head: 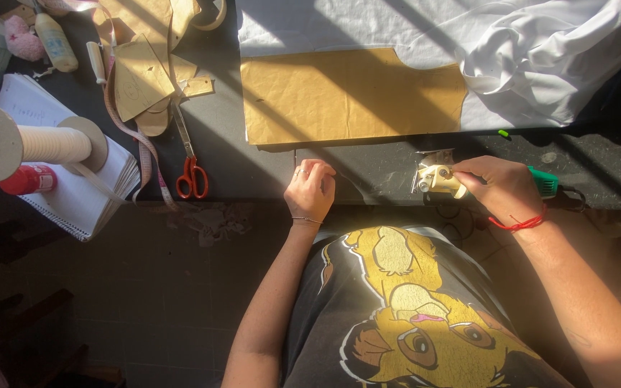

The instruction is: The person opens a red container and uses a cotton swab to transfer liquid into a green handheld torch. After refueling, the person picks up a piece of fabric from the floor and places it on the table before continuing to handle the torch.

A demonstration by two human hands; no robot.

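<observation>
Electric rotary cutter (441, 179), cream-bodied with a green handle, sits at the dark table's (253, 169) near edge, the right hand (501, 188) wrapped around it. The left hand (311, 188) rests curled on the edge, holding nothing, just below the tan paper pattern (350, 93) lying on white fabric (540, 50). I'd worry that fabric's loose folds could snag the blade.

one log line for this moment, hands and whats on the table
left hand: fist on table edge | right hand: grips small electric cutter | ahead: tan paper pattern on white fabric | left: red-handled scissors
</observation>
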